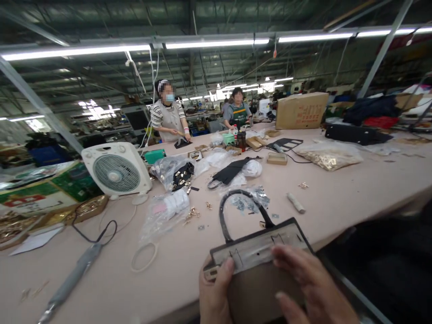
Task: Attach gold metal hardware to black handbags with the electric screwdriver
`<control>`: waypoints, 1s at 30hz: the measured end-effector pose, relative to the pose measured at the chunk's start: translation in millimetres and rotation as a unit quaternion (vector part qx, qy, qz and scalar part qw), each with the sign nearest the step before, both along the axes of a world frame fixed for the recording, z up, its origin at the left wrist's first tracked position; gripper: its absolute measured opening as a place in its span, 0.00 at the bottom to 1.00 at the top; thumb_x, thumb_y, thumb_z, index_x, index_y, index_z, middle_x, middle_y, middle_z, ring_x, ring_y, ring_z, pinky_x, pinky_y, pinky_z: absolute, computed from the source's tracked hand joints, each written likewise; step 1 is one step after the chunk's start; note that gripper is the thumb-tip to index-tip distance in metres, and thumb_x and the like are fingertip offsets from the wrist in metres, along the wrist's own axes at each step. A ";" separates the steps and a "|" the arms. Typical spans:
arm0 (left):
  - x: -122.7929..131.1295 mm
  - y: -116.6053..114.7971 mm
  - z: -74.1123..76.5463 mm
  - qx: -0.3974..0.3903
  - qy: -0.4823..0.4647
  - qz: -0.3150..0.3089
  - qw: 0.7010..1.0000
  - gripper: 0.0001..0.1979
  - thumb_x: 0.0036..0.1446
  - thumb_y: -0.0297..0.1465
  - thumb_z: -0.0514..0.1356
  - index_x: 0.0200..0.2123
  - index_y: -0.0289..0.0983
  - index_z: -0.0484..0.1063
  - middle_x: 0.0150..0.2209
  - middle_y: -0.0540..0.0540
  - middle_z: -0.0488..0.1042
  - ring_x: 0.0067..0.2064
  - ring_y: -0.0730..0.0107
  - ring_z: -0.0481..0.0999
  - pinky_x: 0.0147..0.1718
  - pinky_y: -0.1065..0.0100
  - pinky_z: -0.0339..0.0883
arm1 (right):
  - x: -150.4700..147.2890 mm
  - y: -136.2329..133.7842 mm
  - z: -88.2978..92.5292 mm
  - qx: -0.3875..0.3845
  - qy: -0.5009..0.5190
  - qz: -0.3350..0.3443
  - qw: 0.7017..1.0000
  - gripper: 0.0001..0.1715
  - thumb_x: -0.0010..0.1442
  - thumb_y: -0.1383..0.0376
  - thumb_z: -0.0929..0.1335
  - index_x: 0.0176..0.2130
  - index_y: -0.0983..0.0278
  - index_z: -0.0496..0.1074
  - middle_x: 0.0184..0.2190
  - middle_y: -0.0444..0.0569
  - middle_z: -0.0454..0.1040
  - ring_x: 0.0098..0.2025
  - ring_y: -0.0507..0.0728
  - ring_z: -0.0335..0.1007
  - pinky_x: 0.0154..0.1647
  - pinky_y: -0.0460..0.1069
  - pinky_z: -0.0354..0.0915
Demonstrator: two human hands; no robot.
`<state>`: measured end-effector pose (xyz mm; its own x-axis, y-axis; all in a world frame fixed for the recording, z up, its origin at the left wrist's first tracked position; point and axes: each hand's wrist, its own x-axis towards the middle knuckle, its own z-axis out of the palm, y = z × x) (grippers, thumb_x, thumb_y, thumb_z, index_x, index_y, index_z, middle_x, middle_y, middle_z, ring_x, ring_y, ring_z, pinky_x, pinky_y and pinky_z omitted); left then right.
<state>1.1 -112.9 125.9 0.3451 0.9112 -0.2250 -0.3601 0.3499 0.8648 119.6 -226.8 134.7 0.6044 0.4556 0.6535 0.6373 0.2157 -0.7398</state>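
A dark handbag panel point(261, 288) with a whitish strip along its top and a black loop handle point(224, 211) is at the table's front edge. My left hand point(216, 288) grips its left side, thumb on the front near the strip and fingers behind. A gold metal fitting point(211, 272) shows beside that thumb. Over the right part of the panel lies my right hand point(313, 281), slightly blurred, its fingers apart. Whether its fingertips touch the strip I cannot tell. Black marks are drawn on the strip.
On the pink table point(175, 288) lie a grey-handled corded tool point(72, 279), a white tape ring point(144, 257), loose gold fittings point(192, 216) and a grey roll point(296, 203). A fan point(116, 171) stands left. Two people work across the table; a cardboard box point(301, 110) is behind.
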 end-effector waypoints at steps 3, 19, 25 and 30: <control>1.0 11.3 4.5 -0.045 -0.033 0.013 0.998 0.25 0.44 0.46 0.75 0.42 0.39 0.79 0.35 0.45 0.84 0.35 0.56 0.84 0.36 0.61 0.78 | 48.8 -3.9 -10.2 -0.033 0.026 -0.109 0.993 0.31 0.59 0.54 0.75 0.59 0.56 0.76 0.60 0.57 0.75 0.61 0.70 0.72 0.64 0.65 0.69; -23.1 89.0 -87.9 0.069 0.153 0.063 0.984 0.21 0.48 0.45 0.71 0.37 0.34 0.77 0.30 0.47 0.79 0.32 0.66 0.76 0.32 0.69 0.68 | 73.1 119.7 -106.2 -0.250 0.472 0.224 0.815 0.36 0.52 0.42 0.76 0.47 0.67 0.80 0.38 0.55 0.84 0.44 0.69 0.83 0.42 0.58 0.78; -26.3 97.0 -112.0 0.179 0.323 0.129 0.920 0.20 0.56 0.39 0.67 0.49 0.34 0.74 0.40 0.42 0.80 0.42 0.58 0.79 0.44 0.59 0.73 | 74.2 145.9 -133.2 -0.220 0.353 0.161 0.895 0.43 0.46 0.47 0.80 0.54 0.68 0.77 0.43 0.55 0.84 0.48 0.68 0.80 0.49 0.57 0.74; -29.5 95.7 -121.0 0.448 0.456 0.160 0.752 0.18 0.61 0.27 0.64 0.54 0.41 0.74 0.61 0.41 0.72 0.65 0.50 0.67 0.64 0.47 0.62 | 71.7 154.5 -149.4 -0.254 0.282 0.145 0.914 0.43 0.49 0.43 0.77 0.54 0.68 0.76 0.45 0.58 0.84 0.50 0.68 0.80 0.52 0.58 0.73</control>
